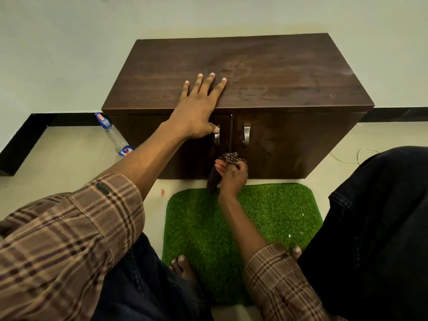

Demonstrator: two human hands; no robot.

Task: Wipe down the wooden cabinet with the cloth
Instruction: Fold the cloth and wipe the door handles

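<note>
My right hand (pixel 232 174) grips the bunched cloth (pixel 228 162) against the wooden cabinet (pixel 254 72) doors, low near the seam. My left hand (pixel 196 107) lies spread, flat on top. The cloth looks soft and limp, so I'd keep it wadded.

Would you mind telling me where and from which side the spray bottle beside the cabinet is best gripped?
Probably grip the spray bottle around its clear middle body, coming from the open floor on its left. It leans beside the cabinet, whose side blocks the right, and its trigger head is narrow and awkward.
</note>
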